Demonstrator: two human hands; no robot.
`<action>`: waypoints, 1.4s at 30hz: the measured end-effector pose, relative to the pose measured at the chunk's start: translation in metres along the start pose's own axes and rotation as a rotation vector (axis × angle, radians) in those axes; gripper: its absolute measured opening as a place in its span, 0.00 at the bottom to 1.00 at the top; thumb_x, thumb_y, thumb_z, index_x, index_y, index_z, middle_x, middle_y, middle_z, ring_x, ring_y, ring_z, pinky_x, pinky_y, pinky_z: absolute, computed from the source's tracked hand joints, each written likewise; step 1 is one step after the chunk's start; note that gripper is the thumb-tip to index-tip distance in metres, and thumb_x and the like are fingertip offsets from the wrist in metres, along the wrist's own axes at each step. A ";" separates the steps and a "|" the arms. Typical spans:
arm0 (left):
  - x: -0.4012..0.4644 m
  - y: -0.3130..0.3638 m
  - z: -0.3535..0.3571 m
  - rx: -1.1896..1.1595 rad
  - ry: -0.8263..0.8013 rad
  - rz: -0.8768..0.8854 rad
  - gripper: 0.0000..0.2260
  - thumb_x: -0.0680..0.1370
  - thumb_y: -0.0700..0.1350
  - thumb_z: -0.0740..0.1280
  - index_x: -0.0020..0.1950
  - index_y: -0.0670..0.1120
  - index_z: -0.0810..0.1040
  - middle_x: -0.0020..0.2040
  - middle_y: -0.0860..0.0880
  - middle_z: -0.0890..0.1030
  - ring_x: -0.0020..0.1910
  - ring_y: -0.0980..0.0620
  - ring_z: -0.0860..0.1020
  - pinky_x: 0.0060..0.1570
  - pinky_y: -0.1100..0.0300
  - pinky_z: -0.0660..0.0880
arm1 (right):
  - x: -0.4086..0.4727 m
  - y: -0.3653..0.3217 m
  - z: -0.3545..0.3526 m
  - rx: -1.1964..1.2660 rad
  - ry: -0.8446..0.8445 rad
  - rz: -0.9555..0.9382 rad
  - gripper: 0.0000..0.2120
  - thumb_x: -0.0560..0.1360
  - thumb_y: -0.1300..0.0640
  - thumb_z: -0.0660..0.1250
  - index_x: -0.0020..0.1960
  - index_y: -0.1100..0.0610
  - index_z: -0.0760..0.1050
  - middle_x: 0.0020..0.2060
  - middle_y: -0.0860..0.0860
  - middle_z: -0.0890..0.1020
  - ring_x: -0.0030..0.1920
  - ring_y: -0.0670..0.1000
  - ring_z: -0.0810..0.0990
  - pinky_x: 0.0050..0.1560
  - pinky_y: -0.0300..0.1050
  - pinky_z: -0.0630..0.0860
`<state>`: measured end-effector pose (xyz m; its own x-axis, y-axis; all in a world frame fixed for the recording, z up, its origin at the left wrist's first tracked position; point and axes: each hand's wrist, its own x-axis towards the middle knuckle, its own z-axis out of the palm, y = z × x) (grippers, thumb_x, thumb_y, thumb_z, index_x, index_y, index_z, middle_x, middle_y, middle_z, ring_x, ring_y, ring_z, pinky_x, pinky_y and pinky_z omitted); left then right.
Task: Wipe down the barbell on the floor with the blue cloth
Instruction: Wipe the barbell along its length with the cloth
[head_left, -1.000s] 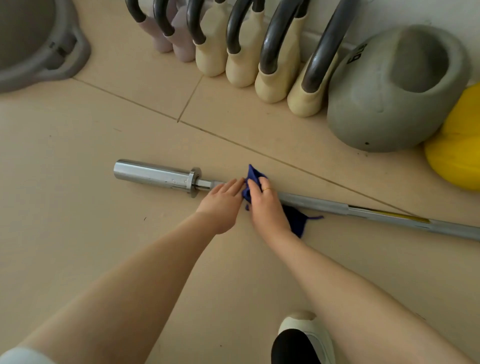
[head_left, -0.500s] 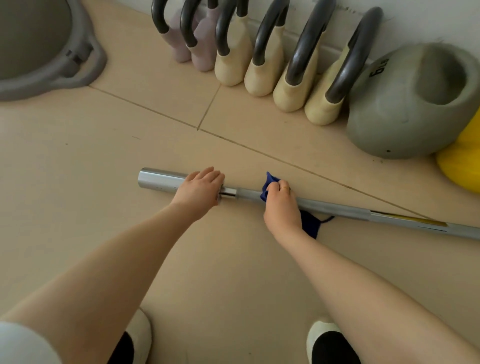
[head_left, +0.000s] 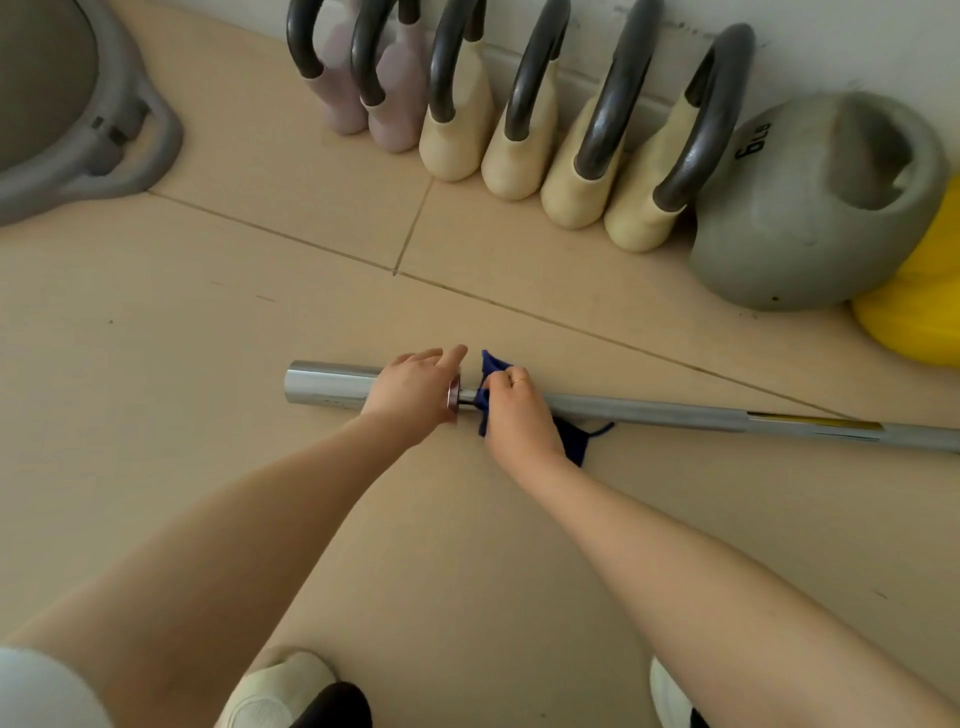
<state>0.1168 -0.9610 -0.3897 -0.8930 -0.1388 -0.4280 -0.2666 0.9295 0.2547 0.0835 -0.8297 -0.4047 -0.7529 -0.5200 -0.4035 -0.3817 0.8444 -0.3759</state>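
A silver barbell (head_left: 649, 411) lies across the beige floor, its thick chrome sleeve (head_left: 327, 387) at the left. My left hand (head_left: 415, 392) rests over the sleeve just beside the collar, fingers stretched forward. My right hand (head_left: 517, 410) grips the blue cloth (head_left: 491, 366), wrapped around the thin shaft right next to the collar. A loose tail of the cloth trails on the floor behind my right wrist.
Several kettlebells (head_left: 519, 130) with dark handles line the wall at the back. A big grey 6 lb kettlebell (head_left: 810, 208) and a yellow one (head_left: 919, 306) sit at the right. A grey balance trainer (head_left: 78, 114) lies at the far left. My shoes (head_left: 280, 691) are near the bottom edge.
My left hand shifted from the shaft onto the sleeve beside the collar. My right hand slid the cloth left along the shaft up to the collar.
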 end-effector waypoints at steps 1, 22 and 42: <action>-0.001 -0.002 0.000 -0.033 0.012 -0.003 0.31 0.72 0.48 0.71 0.71 0.48 0.61 0.60 0.50 0.76 0.60 0.47 0.74 0.56 0.59 0.67 | 0.001 -0.009 0.002 0.009 -0.022 -0.045 0.15 0.76 0.66 0.59 0.62 0.62 0.68 0.62 0.58 0.68 0.59 0.60 0.72 0.58 0.53 0.72; -0.047 -0.109 0.005 -0.470 0.163 -0.380 0.27 0.78 0.42 0.63 0.75 0.42 0.57 0.74 0.45 0.63 0.74 0.46 0.57 0.72 0.52 0.58 | -0.009 -0.101 0.031 -0.105 0.047 -0.110 0.16 0.76 0.67 0.56 0.62 0.62 0.69 0.66 0.59 0.68 0.58 0.61 0.71 0.53 0.53 0.69; -0.070 -0.115 0.012 -1.453 0.214 -0.594 0.21 0.82 0.57 0.46 0.59 0.52 0.75 0.50 0.53 0.79 0.56 0.54 0.75 0.59 0.59 0.67 | 0.029 -0.153 0.043 -0.131 -0.142 -0.380 0.23 0.75 0.64 0.59 0.69 0.55 0.64 0.75 0.52 0.58 0.71 0.56 0.59 0.69 0.45 0.56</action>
<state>0.2145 -1.0536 -0.3994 -0.5387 -0.5091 -0.6713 -0.5750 -0.3602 0.7346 0.1430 -0.9798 -0.3954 -0.4672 -0.8024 -0.3713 -0.6898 0.5935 -0.4146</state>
